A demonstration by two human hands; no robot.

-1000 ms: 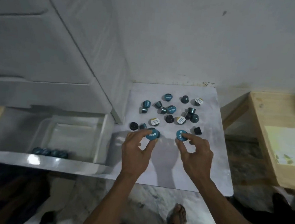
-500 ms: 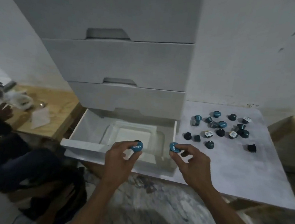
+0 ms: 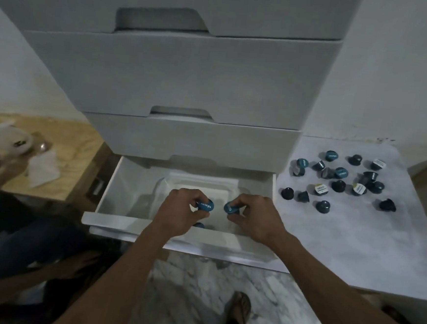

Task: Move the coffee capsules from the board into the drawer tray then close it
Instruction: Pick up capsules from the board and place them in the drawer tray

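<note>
The bottom white drawer point(image 3: 119, 180) stands pulled open with a clear plastic tray point(image 3: 203, 184) inside it. My left hand point(image 3: 180, 213) holds a teal coffee capsule point(image 3: 206, 204) over the tray. My right hand point(image 3: 254, 217) pinches a second teal capsule point(image 3: 230, 208) just beside it. A few teal capsules point(image 3: 199, 225) lie in the tray's near end, mostly hidden under my left hand. Several dark, teal and white-lidded capsules point(image 3: 340, 173) lie scattered on the white board point(image 3: 342, 236) to the right of the drawer.
Closed white drawers point(image 3: 188, 80) stack above the open one. A wooden surface point(image 3: 62, 150) with crumpled paper and another person's hand lies at left. Marble floor point(image 3: 197, 288) and my sandalled foot point(image 3: 240, 309) are below. A dark-clothed person sits at lower left.
Both hands have carried their capsules from the board to the left and now hold them low over the tray in the open drawer. The camera has turned left toward the drawer.
</note>
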